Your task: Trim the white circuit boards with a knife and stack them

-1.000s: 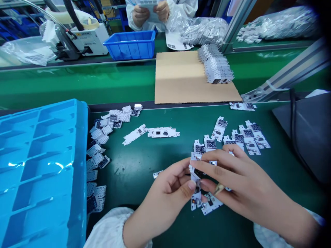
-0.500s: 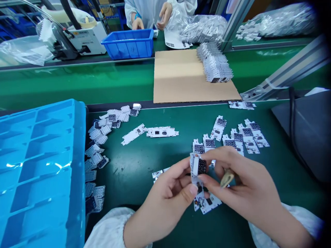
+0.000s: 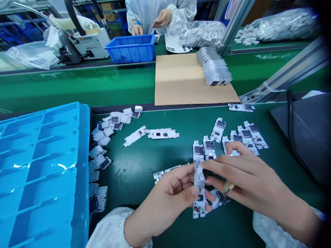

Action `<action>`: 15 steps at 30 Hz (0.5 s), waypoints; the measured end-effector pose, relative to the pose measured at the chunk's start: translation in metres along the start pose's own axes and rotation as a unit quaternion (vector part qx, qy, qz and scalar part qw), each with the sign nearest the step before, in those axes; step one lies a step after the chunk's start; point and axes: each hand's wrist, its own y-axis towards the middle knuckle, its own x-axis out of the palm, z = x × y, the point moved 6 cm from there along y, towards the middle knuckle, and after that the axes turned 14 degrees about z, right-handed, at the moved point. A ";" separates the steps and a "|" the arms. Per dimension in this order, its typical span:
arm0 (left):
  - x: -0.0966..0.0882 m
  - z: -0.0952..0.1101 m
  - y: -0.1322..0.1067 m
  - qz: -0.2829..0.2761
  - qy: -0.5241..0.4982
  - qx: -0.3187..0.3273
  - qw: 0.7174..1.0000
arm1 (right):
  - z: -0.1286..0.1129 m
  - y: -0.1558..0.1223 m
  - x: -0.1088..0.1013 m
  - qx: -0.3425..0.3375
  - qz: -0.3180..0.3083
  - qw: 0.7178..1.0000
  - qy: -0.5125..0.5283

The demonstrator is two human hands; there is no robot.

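My left hand (image 3: 165, 201) is closed, pinching a narrow white circuit board (image 3: 199, 191) upright between thumb and fingers. My right hand (image 3: 248, 182) meets the board's upper end, its thumb and fingertips around a small black-faced display block (image 3: 205, 174), mostly hidden. A tan tool with a pointed tip (image 3: 227, 188), perhaps tweezers, is tucked in the same hand. Under the hands lies another board (image 3: 218, 199) with a dark display. Just beyond stand out two boards with displays, a left one (image 3: 198, 151) and a right one (image 3: 209, 148).
Loose display blocks (image 3: 103, 134) lie along a blue compartment tray (image 3: 84, 172) at left. Two bare boards (image 3: 163, 133) lie mid-table; several with displays (image 3: 248, 134) lie right. Behind are cardboard (image 3: 178, 79), stacked boards (image 3: 214, 67), a blue bin (image 3: 130, 50) and a co-worker's hands (image 3: 162, 19).
My right hand has turned and shifted slightly right, its index finger now raised. The held board shows more of its face, while the display block is now largely covered.
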 end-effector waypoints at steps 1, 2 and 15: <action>0.000 0.001 0.000 0.001 0.000 0.013 1.000 | -0.001 0.002 -0.002 0.003 0.026 1.000 -0.008; 0.000 0.002 0.000 0.001 -0.001 0.029 1.000 | -0.001 0.004 -0.004 0.012 0.048 0.999 -0.011; 0.002 0.005 -0.001 -0.012 -0.007 0.068 0.998 | -0.013 0.006 -0.004 0.018 0.103 0.993 -0.047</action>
